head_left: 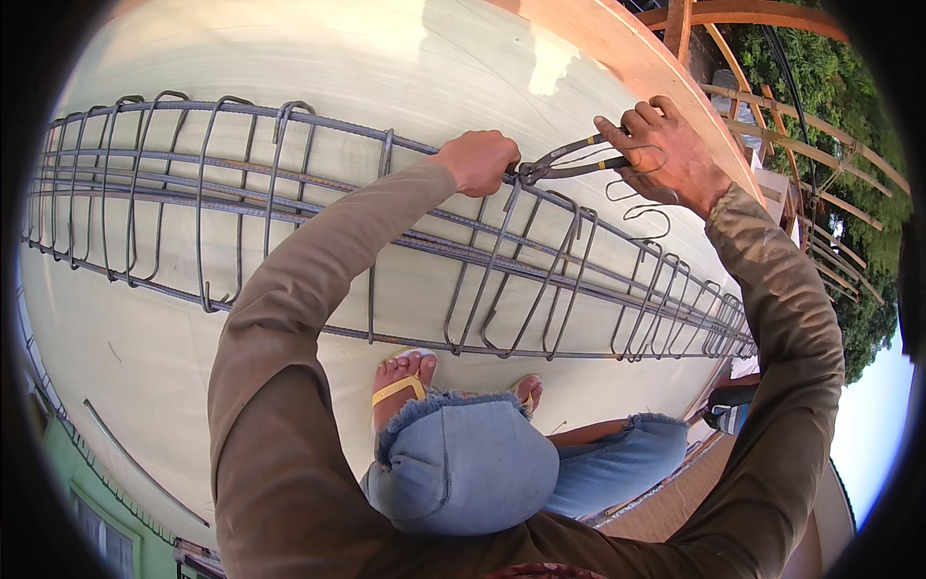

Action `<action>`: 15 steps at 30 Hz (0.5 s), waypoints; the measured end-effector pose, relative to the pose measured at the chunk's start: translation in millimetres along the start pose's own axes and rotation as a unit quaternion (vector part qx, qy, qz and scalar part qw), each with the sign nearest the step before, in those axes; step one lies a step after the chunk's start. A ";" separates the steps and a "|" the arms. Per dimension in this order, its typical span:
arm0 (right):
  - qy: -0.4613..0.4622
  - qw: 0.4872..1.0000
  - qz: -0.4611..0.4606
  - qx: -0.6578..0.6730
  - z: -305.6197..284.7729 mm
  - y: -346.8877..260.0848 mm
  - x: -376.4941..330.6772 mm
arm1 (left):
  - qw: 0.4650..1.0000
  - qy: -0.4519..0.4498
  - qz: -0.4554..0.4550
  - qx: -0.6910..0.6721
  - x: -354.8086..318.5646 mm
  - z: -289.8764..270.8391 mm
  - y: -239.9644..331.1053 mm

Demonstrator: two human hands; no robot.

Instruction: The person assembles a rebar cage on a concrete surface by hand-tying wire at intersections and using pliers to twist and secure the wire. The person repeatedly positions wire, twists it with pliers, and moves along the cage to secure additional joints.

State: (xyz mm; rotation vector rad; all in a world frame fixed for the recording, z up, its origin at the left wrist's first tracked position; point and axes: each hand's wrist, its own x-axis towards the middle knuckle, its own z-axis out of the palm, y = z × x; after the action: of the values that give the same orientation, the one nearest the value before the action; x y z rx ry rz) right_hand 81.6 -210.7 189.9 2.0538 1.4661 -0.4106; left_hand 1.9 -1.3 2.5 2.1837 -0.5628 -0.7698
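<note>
A long cage of steel rebar (289,207) with several bent stirrups lies across a pale concrete slab (318,58). My left hand (479,160) is closed around the cage's top bar where a stirrup meets it. My right hand (666,154) grips the handles of metal pincers (569,164), whose jaws sit on the top bar right beside my left fist. I squat behind the cage, my knees in cut-off jeans and my feet in yellow-strapped sandals (400,386) under it.
A loose short bar (135,458) lies on the slab at lower left. Loose wire hooks (641,217) rest past the cage near my right wrist. An orange-brown wooden form edge (666,77) and timber scaffold poles (801,145) border the slab at right, with trees beyond.
</note>
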 end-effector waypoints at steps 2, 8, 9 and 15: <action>0.123 0.981 -0.039 -0.147 6.1 3.5 7.7 | 0.999 0.037 0.014 -0.005 -0.4 0.8 -0.7; -0.192 0.981 -0.005 -0.030 0.9 8.8 32.1 | 1.000 0.017 0.003 -0.006 0.2 -0.1 -1.5; -0.137 0.989 0.020 -0.053 -2.6 4.4 35.6 | 1.000 0.015 0.003 -0.006 -0.1 0.2 -1.2; -0.467 0.823 0.168 0.275 -27.8 3.2 49.4 | 1.000 0.010 -0.005 -0.010 0.4 1.5 -0.5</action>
State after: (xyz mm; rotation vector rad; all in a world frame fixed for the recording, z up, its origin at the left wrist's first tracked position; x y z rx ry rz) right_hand 99.6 -157.1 185.3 1.9377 0.3845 -1.5551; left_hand 1.2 -2.0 1.1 2.1762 -0.5317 -0.7550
